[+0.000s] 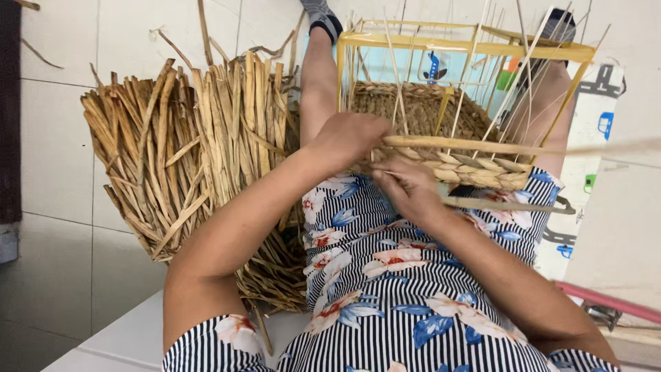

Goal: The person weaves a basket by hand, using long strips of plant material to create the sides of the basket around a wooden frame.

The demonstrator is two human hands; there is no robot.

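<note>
Two hands, left hand [348,138] & right hand [406,187], on half-woven basket [441,131]

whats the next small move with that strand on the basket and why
Probably pull the strand snug across the near wall and tuck it behind the next upright stake. The left hand pins the woven rows, the right hand pinches below them, and the strand lies loose, running off right.
</note>
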